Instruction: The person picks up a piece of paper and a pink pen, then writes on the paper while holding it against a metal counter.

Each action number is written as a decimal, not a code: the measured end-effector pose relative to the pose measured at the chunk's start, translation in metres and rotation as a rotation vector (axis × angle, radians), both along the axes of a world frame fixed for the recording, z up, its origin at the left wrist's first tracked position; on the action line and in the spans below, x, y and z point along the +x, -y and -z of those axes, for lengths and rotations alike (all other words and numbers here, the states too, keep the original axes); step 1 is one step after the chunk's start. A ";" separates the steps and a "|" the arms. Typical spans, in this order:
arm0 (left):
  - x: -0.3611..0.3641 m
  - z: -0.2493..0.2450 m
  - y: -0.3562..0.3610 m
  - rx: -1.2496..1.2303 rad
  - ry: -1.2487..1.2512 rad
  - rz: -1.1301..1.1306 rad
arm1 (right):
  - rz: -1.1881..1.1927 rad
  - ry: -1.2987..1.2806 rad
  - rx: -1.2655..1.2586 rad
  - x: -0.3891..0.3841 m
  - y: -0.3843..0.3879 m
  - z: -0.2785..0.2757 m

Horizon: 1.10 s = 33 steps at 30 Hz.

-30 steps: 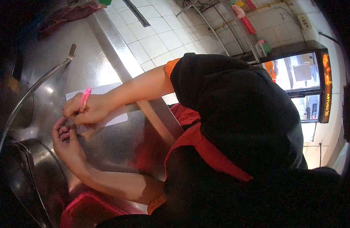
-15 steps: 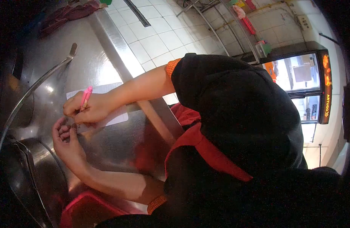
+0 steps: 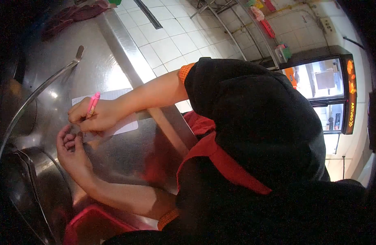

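My right hand is closed around a pink pen, whose capped-looking end points up. It rests on a sheet of white paper that lies on the steel table. Faint lines show on the paper, and the pen's tip is hidden by my fingers. Just beside it, my left hand lies on its side at the paper's edge, palm turned toward the right hand. Its fingers are loosely curled with the thumb apart, and nothing shows in them.
A curved metal rod or handle arches over the table. Dark metal pans or lids stand beside my left hand, near a red-pink container. A dark red cloth lies at the table's far end. A lit display fridge stands behind.
Almost nothing differs. The pen and both hands keep nearly the same pose, with only a very slight shift of the view.
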<state>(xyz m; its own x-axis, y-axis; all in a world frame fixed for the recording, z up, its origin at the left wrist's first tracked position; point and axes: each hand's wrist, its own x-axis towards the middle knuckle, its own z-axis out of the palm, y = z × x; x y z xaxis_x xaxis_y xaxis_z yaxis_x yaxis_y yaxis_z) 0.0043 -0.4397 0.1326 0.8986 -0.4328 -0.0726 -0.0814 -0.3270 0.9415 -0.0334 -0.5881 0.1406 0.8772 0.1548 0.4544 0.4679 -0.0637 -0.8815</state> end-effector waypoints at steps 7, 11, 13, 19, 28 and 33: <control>0.001 0.002 0.001 0.022 0.008 -0.028 | 0.020 -0.027 -0.039 0.001 0.002 0.001; -0.003 0.000 -0.001 -0.002 -0.006 -0.030 | -0.009 -0.017 -0.042 -0.003 0.000 -0.005; -0.003 -0.003 0.001 -0.023 -0.024 -0.033 | -0.026 -0.068 0.010 -0.001 0.000 -0.002; -0.003 -0.006 0.000 0.012 0.023 -0.013 | -0.023 -0.182 0.104 -0.003 -0.001 -0.004; 0.000 -0.005 0.001 0.048 0.030 -0.014 | 0.164 -0.238 0.440 0.005 0.014 -0.008; -0.001 -0.009 -0.001 0.070 0.031 -0.023 | 0.321 0.009 0.237 0.010 0.015 -0.003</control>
<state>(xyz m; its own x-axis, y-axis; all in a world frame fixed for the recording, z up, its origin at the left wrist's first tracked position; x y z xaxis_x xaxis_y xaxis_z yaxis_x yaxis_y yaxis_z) 0.0030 -0.4387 0.1414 0.9103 -0.4072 -0.0742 -0.1017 -0.3937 0.9136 -0.0239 -0.6032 0.1441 0.8599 -0.2364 0.4524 0.4649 -0.0030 -0.8853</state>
